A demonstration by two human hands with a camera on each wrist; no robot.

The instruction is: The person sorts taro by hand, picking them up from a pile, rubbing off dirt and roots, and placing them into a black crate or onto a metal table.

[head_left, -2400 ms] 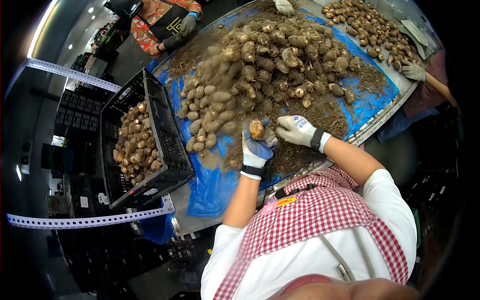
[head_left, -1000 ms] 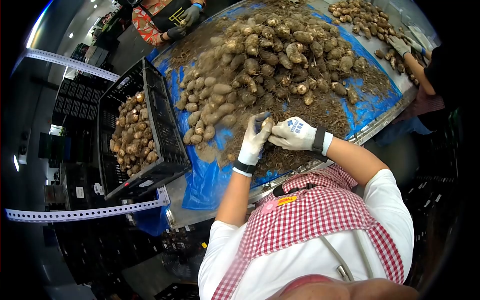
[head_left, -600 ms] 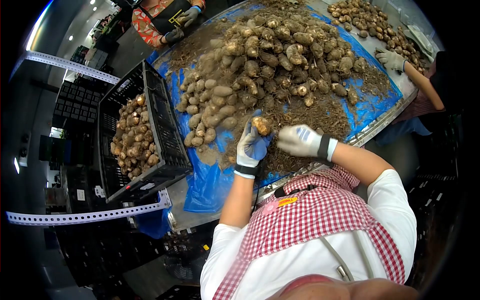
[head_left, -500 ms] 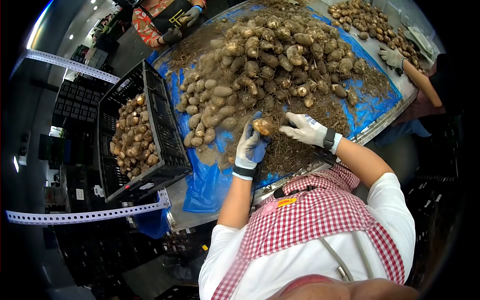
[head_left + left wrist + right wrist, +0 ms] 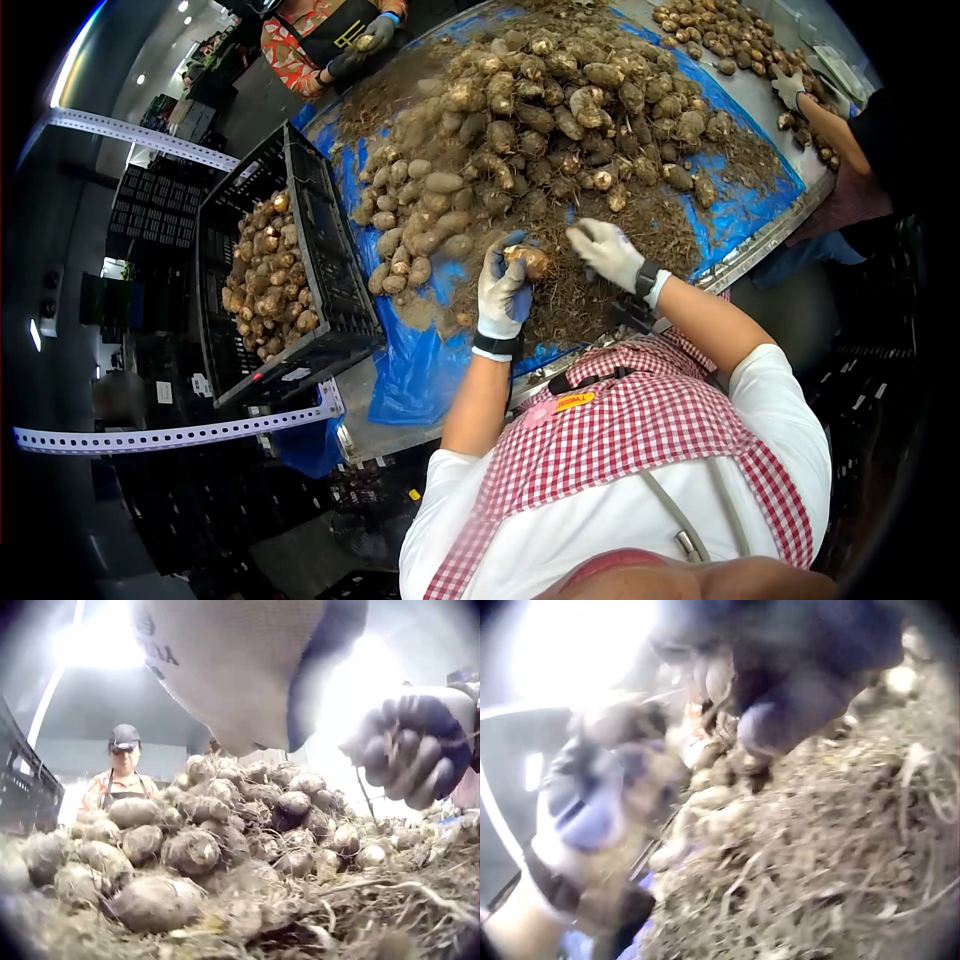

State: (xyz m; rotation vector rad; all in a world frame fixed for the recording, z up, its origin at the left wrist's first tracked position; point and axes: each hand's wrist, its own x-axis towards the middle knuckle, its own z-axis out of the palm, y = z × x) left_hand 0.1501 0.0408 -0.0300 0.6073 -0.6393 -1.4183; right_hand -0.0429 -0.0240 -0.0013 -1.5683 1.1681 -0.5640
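My gloved left hand (image 5: 503, 297) holds a brown taro (image 5: 531, 262) over the near part of the heap, thumb and fingers around it. The palm side fills the top of the left wrist view, hiding that taro there. To its right, apart from the taro, is my gloved right hand (image 5: 610, 257). In the left wrist view the right hand's fingers (image 5: 409, 757) are curled, with thin root strands (image 5: 391, 742) sticking out from them. The right wrist view is blurred. Below both hands lies a mat of loose roots (image 5: 575, 305).
A big heap of rooty taros (image 5: 560, 110) covers the blue sheet (image 5: 410, 375). Smoother taros (image 5: 415, 215) lie at its left. A black crate (image 5: 345, 315) holding taros stands left. Across the table is another person (image 5: 300, 50); another person's gloved hand (image 5: 788, 90) is at far right.
My hands met at the taro a second ago; my right hand has since drawn away rightward. The taro has turned in my left hand. At far right the other person's hand has moved.
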